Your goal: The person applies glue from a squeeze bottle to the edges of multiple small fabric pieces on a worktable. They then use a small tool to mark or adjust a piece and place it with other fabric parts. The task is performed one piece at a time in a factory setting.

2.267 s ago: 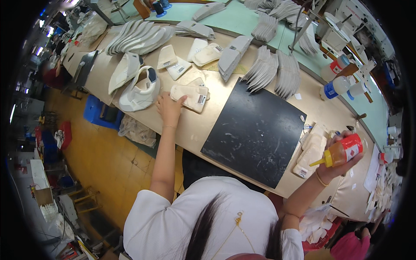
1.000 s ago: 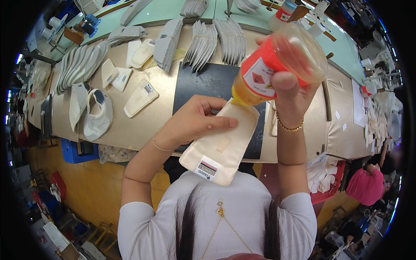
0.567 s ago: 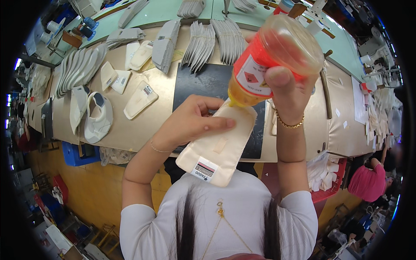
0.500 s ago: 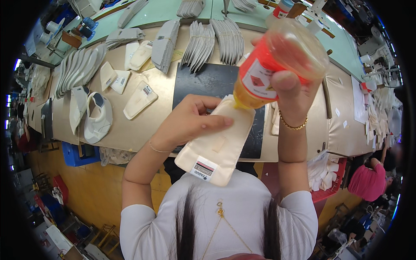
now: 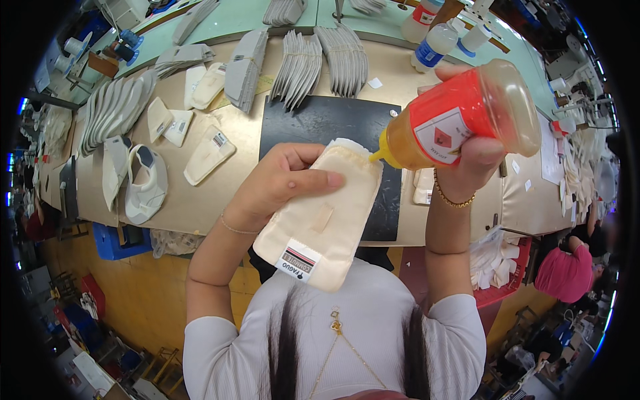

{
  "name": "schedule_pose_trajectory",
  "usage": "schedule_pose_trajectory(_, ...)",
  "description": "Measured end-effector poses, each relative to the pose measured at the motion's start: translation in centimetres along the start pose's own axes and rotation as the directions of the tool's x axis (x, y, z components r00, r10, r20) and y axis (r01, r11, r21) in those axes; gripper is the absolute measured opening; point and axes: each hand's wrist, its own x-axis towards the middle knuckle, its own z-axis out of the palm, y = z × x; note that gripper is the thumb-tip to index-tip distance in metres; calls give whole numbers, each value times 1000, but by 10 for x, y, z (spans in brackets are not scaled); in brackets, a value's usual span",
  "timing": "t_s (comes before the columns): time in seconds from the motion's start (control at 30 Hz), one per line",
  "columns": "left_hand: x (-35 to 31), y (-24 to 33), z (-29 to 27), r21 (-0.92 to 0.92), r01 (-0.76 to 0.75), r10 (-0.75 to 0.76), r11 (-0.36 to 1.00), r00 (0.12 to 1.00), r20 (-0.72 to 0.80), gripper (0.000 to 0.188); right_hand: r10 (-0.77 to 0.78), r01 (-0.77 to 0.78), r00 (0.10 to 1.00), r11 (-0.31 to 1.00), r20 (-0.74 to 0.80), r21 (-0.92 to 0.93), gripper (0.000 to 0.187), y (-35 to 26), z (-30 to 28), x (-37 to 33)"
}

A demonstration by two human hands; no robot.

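Observation:
A cream padded shoe tongue point(image 5: 350, 213) with a woven label near its lower end is pinched in my left hand point(image 5: 283, 183), thumb on its face. My right hand point(image 5: 470, 170) grips a red-labelled glue bottle point(image 5: 460, 120), tipped on its side with amber liquid inside. The yellow nozzle point(image 5: 381, 152) is at the tongue's upper right edge, seemingly touching it. Beneath both hands lies a black mat point(image 5: 327, 120). More cream tongues point(image 5: 211, 155) rest on the table to the left; another lies partly hidden beyond the mat's right edge.
Bundles of grey shoe pieces point(image 5: 297, 70) line the table's far side. At left stand a row of grey-white curved pieces point(image 5: 117, 110) and a white shoe upper point(image 5: 145, 187). A blue-labelled bottle point(image 5: 433, 48) stands far right; a red crate point(image 5: 513, 283) of scraps sits below.
The glue bottle has swung right and tipped flatter, its nozzle now at the tongue's upper right edge. My left hand and the tongue have shifted slightly left.

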Motion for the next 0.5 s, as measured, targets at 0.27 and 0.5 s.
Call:
schedule_pose_trajectory(0.27,3,-4,-1,-71,60,-56,996,997,59,29,26,-28,998,999,-51,-33,97,-5,-2,-4)
schedule_pose_trajectory(0.5,3,-2,7,-15,99,-97,995,990,101,32,-17,15,997,999,69,29,91,-4,4,3)
